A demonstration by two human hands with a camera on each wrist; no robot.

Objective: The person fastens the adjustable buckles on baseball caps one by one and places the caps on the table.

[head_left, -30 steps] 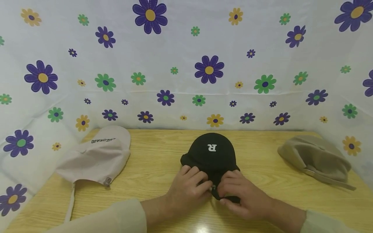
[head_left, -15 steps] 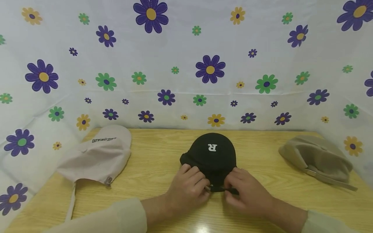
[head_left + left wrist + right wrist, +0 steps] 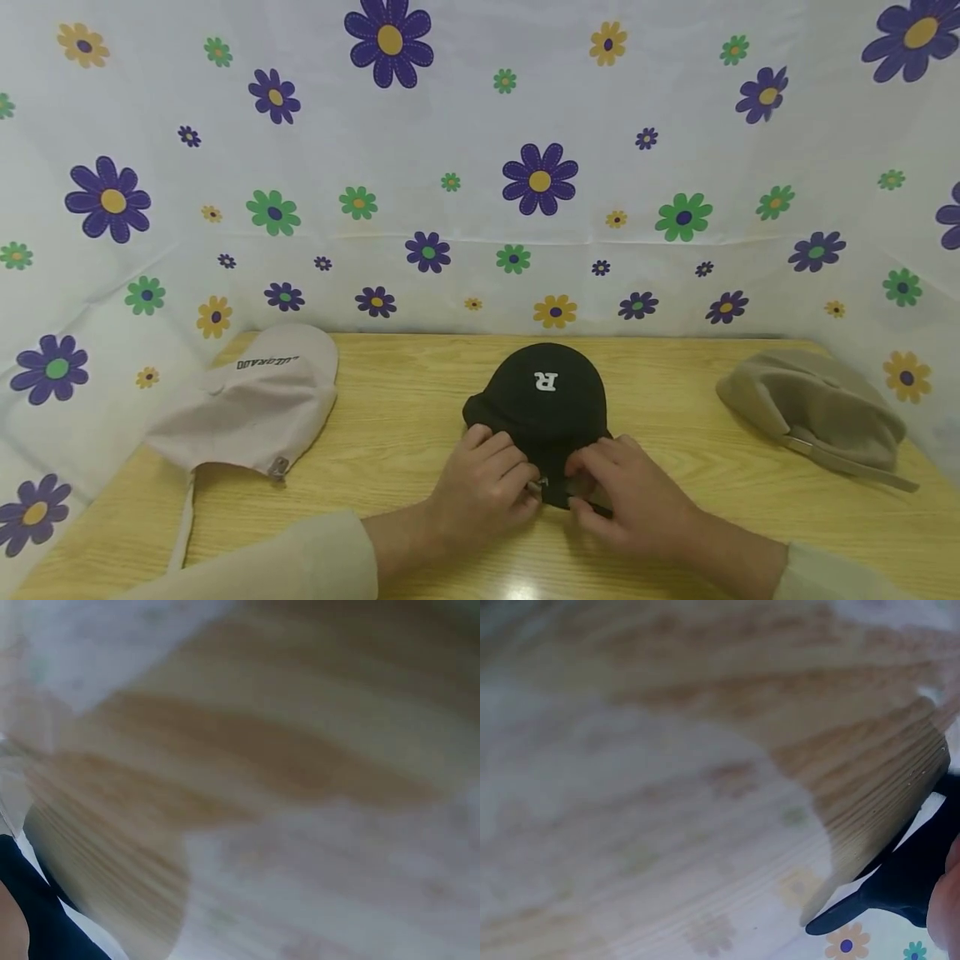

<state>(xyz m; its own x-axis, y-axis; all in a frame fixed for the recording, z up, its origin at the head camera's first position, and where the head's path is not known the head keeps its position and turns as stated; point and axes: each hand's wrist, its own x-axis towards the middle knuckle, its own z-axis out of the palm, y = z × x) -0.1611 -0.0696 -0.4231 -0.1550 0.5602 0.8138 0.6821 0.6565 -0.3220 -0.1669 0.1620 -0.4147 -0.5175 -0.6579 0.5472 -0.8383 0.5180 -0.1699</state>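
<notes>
A black baseball cap (image 3: 546, 408) with a white letter R lies in the middle of the table, its strap side towards me. My left hand (image 3: 483, 479) grips its near left edge, beside a small metal buckle (image 3: 542, 483). On the other side, my right hand (image 3: 633, 496) holds the strap between thumb and fingers; the strap's dark tail (image 3: 600, 509) shows past the thumb. The fingers hide part of the strap. In the right wrist view, the black strap end (image 3: 840, 913) sticks out beside the hand. Only a corner of black cap (image 3: 37, 915) shows in the left wrist view.
A pale pink cap (image 3: 262, 408) with dark lettering lies at the left, its strap hanging loose. An olive-brown cap (image 3: 817, 408) with a strap rests at the right. Behind the wooden table (image 3: 405, 367) hangs a white flowered cloth (image 3: 465, 117).
My right hand first shifted right along the strap, drawing it straight, then came back left with thumb and fingers more parted. The left hand keeps its hold, and the cap barely moves.
</notes>
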